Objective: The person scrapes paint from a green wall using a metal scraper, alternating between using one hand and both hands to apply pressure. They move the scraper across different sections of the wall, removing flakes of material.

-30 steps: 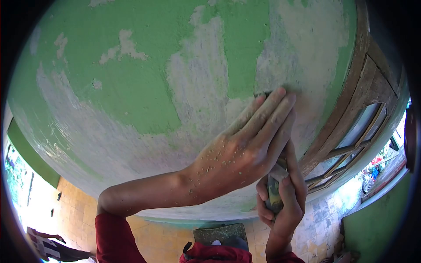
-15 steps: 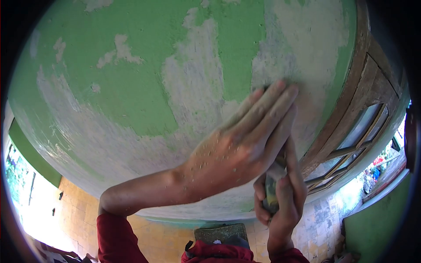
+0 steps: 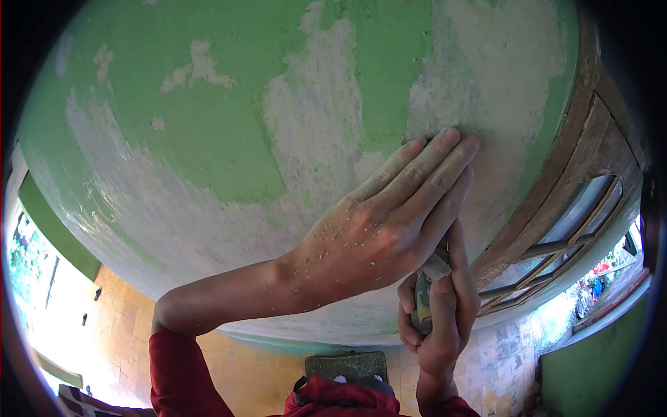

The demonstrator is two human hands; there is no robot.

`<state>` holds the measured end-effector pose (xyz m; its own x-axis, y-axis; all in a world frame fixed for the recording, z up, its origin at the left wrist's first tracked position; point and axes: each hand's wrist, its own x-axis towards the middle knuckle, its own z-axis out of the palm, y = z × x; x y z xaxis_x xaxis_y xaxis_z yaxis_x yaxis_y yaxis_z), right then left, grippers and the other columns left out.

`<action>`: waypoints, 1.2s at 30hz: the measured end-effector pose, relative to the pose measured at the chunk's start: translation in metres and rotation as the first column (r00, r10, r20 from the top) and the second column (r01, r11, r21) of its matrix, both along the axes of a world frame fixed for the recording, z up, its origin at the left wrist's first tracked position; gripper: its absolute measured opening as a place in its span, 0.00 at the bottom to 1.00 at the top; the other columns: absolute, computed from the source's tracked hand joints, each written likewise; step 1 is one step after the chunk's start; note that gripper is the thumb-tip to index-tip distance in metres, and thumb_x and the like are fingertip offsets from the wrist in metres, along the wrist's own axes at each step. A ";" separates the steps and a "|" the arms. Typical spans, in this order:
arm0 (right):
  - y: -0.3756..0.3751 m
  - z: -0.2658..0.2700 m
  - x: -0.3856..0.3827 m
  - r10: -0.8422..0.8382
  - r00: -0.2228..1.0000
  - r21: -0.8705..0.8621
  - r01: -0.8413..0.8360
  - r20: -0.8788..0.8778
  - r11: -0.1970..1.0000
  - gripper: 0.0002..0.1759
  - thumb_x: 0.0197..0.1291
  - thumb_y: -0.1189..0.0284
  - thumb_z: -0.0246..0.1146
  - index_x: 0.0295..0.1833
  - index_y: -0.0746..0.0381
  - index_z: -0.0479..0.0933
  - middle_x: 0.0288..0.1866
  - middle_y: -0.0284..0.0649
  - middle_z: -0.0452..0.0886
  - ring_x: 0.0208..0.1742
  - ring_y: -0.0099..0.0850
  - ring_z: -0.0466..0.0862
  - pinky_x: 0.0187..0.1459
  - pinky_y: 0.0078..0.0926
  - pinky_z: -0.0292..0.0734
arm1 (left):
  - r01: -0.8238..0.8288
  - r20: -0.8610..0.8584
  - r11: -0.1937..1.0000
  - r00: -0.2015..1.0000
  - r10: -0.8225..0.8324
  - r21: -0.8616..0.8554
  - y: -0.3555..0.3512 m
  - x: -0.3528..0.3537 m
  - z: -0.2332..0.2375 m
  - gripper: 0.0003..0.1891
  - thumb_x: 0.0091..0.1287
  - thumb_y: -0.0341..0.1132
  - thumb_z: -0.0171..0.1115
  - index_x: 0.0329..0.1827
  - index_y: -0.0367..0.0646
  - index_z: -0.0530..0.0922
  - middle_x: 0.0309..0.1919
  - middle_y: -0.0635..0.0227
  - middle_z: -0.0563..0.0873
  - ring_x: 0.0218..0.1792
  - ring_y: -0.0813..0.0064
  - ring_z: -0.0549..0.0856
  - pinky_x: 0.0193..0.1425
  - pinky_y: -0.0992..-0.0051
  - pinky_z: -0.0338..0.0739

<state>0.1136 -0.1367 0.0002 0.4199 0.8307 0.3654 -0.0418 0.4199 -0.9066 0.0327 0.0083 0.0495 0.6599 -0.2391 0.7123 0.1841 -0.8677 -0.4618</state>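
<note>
A wall with peeling green paint (image 3: 236, 139) and scraped pale patches (image 3: 313, 90) fills most of the view. My left hand (image 3: 382, 222) reaches across from the left, its fingers stretched out together with the tips at a pale patch near the door frame. Paint flakes speckle its back and wrist. Below it, my right hand (image 3: 448, 313) is wrapped round the dark green and yellow handle of a scraper (image 3: 422, 306). Grey metal shows above the grip, and the rest of the scraper is hidden behind my left hand.
On the right stands a wooden door frame (image 3: 542, 201) with glass panes. A dark mat (image 3: 347, 365) lies on the yellow tiled floor (image 3: 257, 368) below. Bright openings show at far left and right, with a green panel (image 3: 590, 365) at lower right.
The view has shifted slightly, so the wall appears a little farther right. Both hands stay nearly in place, my right hand a touch further left in view, still gripping the scraper.
</note>
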 end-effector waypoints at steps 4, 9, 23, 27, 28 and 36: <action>-0.002 -0.005 -0.001 0.010 1.000 0.054 -0.010 0.007 0.998 0.35 0.74 0.75 0.40 0.83 0.78 0.50 0.53 0.48 0.82 0.23 0.17 0.70 0.18 0.16 0.64 | 0.017 -0.016 1.000 1.000 -0.017 -0.021 0.002 -0.002 -0.002 0.21 0.69 0.30 0.62 0.62 0.25 0.80 0.74 0.43 0.74 0.78 0.51 0.71 0.82 0.56 0.70; 0.000 -0.003 0.003 0.021 1.000 -0.011 -0.021 0.016 1.000 0.34 0.74 0.74 0.40 0.83 0.77 0.51 0.51 0.48 0.83 0.23 0.17 0.70 0.19 0.15 0.64 | 0.038 -0.013 0.994 0.999 -0.040 -0.099 -0.001 -0.001 -0.003 0.28 0.66 0.27 0.65 0.69 0.27 0.75 0.77 0.46 0.70 0.78 0.48 0.70 0.78 0.49 0.74; -0.002 0.014 -0.004 -0.049 0.998 0.004 0.049 0.046 0.999 0.34 0.76 0.73 0.39 0.83 0.76 0.51 0.48 0.48 0.83 0.22 0.16 0.68 0.18 0.16 0.62 | 0.092 0.051 0.996 0.994 -0.092 0.006 0.008 0.001 0.011 0.23 0.61 0.28 0.64 0.59 0.24 0.81 0.73 0.43 0.75 0.76 0.51 0.74 0.80 0.56 0.72; 0.001 0.003 -0.005 -0.051 0.997 0.004 0.050 0.064 0.999 0.34 0.76 0.72 0.39 0.83 0.76 0.51 0.49 0.50 0.83 0.21 0.16 0.67 0.18 0.16 0.61 | 0.077 0.049 0.997 0.996 -0.077 0.006 0.009 0.002 0.004 0.23 0.63 0.29 0.63 0.60 0.24 0.81 0.73 0.42 0.74 0.76 0.51 0.73 0.81 0.56 0.70; 0.001 0.002 -0.005 -0.094 0.992 0.036 0.091 0.089 0.995 0.34 0.76 0.71 0.39 0.83 0.76 0.51 0.48 0.50 0.83 0.20 0.16 0.67 0.18 0.16 0.61 | 0.088 0.046 0.996 0.995 -0.087 -0.013 0.008 0.002 0.006 0.23 0.65 0.30 0.62 0.60 0.23 0.81 0.73 0.42 0.74 0.77 0.50 0.72 0.81 0.56 0.70; 0.000 0.011 -0.004 -0.024 0.998 0.047 0.021 0.058 0.999 0.34 0.76 0.73 0.40 0.83 0.77 0.49 0.49 0.48 0.83 0.20 0.15 0.67 0.19 0.16 0.60 | 0.076 0.033 0.997 0.997 -0.076 -0.001 0.008 -0.001 0.011 0.22 0.67 0.30 0.61 0.60 0.22 0.80 0.74 0.40 0.72 0.77 0.48 0.72 0.81 0.55 0.70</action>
<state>0.1095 -0.1371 0.0112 0.4147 0.8029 0.4281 0.0208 0.4620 -0.8866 0.0316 0.0162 0.0600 0.6163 -0.2863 0.7336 0.1321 -0.8808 -0.4547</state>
